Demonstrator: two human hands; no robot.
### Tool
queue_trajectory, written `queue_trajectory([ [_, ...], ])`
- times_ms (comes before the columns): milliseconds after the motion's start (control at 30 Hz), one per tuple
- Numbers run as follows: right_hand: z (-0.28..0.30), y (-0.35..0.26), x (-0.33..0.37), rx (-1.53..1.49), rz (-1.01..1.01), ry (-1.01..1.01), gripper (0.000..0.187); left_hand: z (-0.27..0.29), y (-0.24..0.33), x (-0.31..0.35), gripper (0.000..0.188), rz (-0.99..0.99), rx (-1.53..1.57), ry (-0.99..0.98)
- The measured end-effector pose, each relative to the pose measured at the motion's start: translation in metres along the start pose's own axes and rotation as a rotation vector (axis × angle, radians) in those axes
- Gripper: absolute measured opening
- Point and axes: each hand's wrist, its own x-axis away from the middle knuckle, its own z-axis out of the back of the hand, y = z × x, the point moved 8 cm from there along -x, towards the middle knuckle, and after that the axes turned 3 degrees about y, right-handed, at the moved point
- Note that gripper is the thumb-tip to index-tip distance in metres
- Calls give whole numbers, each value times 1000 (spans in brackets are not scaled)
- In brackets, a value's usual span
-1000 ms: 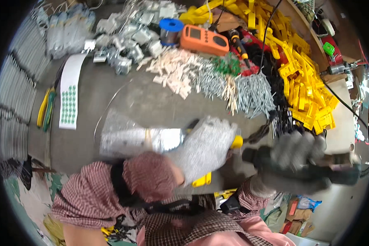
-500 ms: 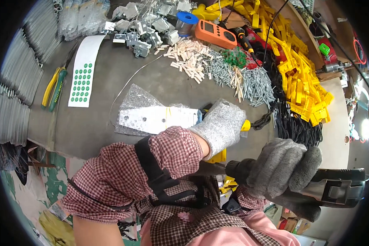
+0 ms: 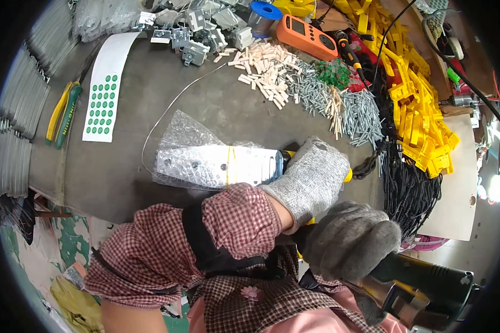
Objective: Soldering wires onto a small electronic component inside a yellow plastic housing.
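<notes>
My left hand (image 3: 316, 175), in a light grey knit glove, is closed around a yellow and black part at the right end of a flat metal plate (image 3: 250, 165). Its fingertips are mostly out of sight. Clear bubble wrap (image 3: 184, 141) lies around the plate's left portion, with a yellow band across it. A short black cord (image 3: 365, 166) shows beyond the hand, beside a yellow tip. My right hand (image 3: 350, 241), in a darker grey glove, grips a black cordless drill (image 3: 430, 286). The drill's front end is hidden close below my left wrist.
Beyond the plate lie piles of pale plugs (image 3: 266, 69) and screws (image 3: 361, 114). An orange meter (image 3: 306, 38) and yellow plastic parts (image 3: 422, 122) sit farther back. At left are pliers (image 3: 65, 114), a sticker strip (image 3: 108, 83) and stacked metal plates (image 3: 11, 127).
My right hand has moved left toward my left wrist, and the drill's rear end has swung lower. My left hand keeps its hold. The whole view has shifted slightly.
</notes>
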Motion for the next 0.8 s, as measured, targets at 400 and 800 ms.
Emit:
queue_trajectory([
  [400, 6, -75, 40, 142, 402, 480, 52, 11, -4, 15, 35, 46, -143, 108],
  [800, 33, -59, 56, 103, 508, 599, 62, 3, -2, 2, 38, 30, -75, 21],
])
